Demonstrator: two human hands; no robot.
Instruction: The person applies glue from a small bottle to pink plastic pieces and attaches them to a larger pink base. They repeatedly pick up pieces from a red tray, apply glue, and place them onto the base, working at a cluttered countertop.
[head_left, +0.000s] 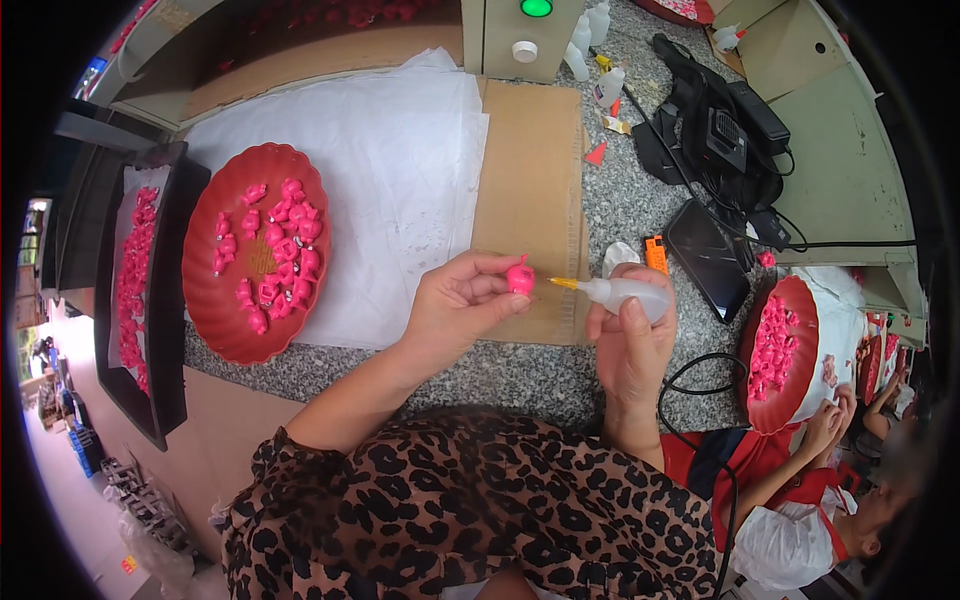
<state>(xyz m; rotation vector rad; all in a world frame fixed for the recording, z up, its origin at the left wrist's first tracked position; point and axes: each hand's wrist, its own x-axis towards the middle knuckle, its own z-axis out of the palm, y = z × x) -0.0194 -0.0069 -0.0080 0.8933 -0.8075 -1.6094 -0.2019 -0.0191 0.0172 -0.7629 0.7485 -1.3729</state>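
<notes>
Between the thumb and fingers of my left hand is a small pink figurine, held up over the cardboard. My right hand is wrapped round a translucent squeeze bottle, tilted on its side. Its thin yellow nozzle points left at the figurine, with a small gap between them. To the left, a red scalloped plate carries several similar pink figurines.
A black tray of pink pieces stands at the far left. White paper and cardboard cover the bench. At right lie a phone, black straps and cables. Another person's hands work beside a second red plate.
</notes>
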